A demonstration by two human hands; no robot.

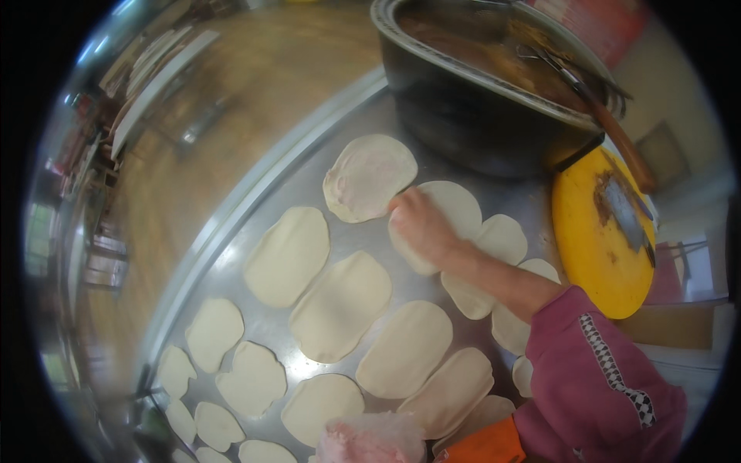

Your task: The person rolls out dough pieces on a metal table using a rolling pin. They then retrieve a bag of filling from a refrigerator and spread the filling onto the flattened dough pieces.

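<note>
My right hand (422, 226) reaches from a purple sleeve, fingers curled down and slightly blurred. Its fingertips are at the edge of a round dough sheet (373, 179) that bears a thin pinkish smear. Beneath the hand lies an oval dough sheet (454, 208); whether the fingers pinch anything is hidden. My left hand is out of view. At the bottom edge is a soft pink mass (370, 440), seemingly in clear plastic. More flat dough pieces, such as an oval dough sheet (341, 307) and a lobed dough piece (252, 379), lie spread over the metal table (278, 330).
A large dark pot (463, 116) of brown food stands at the back, with wooden-handled tongs or a similar utensil (608, 121) across its rim. Right of it is a yellow board (584, 249) carrying a stained blade (622, 208). A raised metal rim (231, 202) edges the table.
</note>
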